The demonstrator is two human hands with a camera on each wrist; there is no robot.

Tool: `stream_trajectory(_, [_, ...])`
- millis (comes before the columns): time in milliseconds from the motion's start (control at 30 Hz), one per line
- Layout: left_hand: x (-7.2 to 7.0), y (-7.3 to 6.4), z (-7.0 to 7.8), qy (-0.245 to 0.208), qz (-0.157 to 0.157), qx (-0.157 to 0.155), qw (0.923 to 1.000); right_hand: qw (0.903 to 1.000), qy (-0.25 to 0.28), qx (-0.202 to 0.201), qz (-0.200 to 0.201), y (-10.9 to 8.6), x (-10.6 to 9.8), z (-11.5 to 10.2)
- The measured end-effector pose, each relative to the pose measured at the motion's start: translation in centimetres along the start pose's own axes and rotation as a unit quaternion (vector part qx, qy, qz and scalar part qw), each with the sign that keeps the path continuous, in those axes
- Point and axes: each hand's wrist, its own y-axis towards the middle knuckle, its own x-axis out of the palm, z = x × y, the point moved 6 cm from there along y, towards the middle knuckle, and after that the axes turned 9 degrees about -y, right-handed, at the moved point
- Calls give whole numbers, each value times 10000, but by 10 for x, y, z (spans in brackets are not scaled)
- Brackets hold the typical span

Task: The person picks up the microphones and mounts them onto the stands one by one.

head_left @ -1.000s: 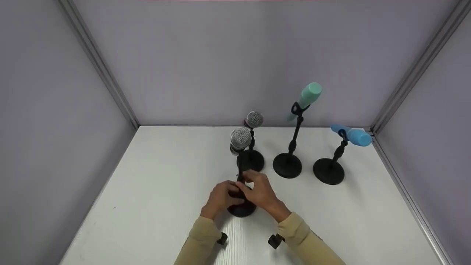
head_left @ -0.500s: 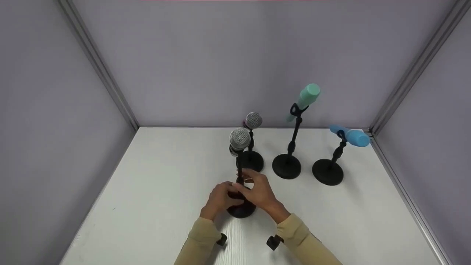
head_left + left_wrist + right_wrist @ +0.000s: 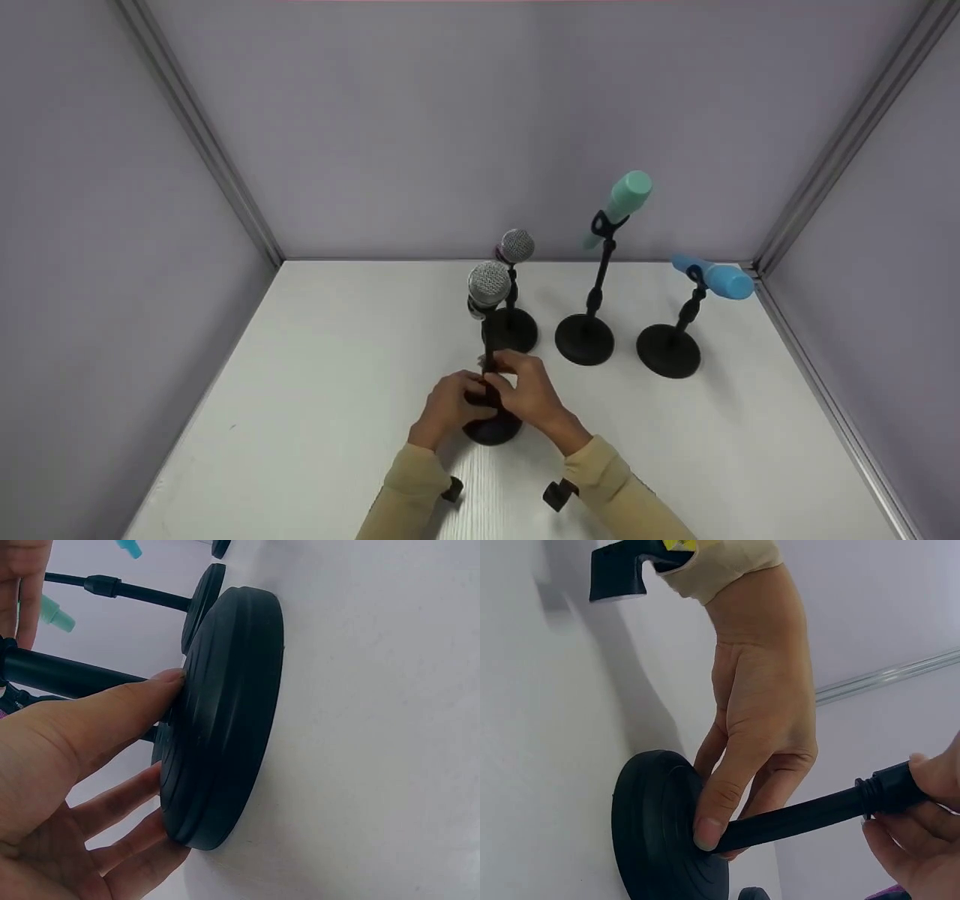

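Note:
A black desktop microphone stand [image 3: 491, 429] with a round base stands in front of me, carrying a microphone [image 3: 489, 283] with a silver mesh head. My left hand [image 3: 448, 409] holds this stand low down, its thumb against the foot of the pole where it meets the round base [image 3: 225, 712]. Higher on the pole, my right hand [image 3: 529, 388] grips the thicker collar [image 3: 896, 787] between thumb and fingers. The base appears to rest on the white table. In the head view the hands hide part of the pole and base.
Behind stands another stand [image 3: 511, 330] with a silver-headed microphone [image 3: 517, 246]. To the right are a taller stand [image 3: 585, 339] bearing a mint-green microphone [image 3: 628, 195] and a shorter one [image 3: 669, 351] with a blue microphone [image 3: 724, 281]. Grey walls enclose the white table [image 3: 322, 360].
My right hand's fingers have shifted slightly around the pole's collar. The left hand stays at the base, and the stand keeps its place.

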Motion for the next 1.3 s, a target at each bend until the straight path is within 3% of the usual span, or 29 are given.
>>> stream_trajectory(333, [0, 1, 0, -56, -20, -27, 10000, 9996, 215, 121, -134, 0, 2, 1])
stream_trajectory(600, [-1, 0, 1, -44, 42, -76, 10000, 9979, -92, 490, 411, 1, -2, 3])
stream_trajectory(733, [-1, 0, 1, -32, 11, -61, 10000, 9967, -126, 623, 499, -1, -3, 4])
stream_trajectory(1300, [0, 1, 2, -65, -51, 128, 9999, 9992, 182, 301, -188, -1, 4, 2])
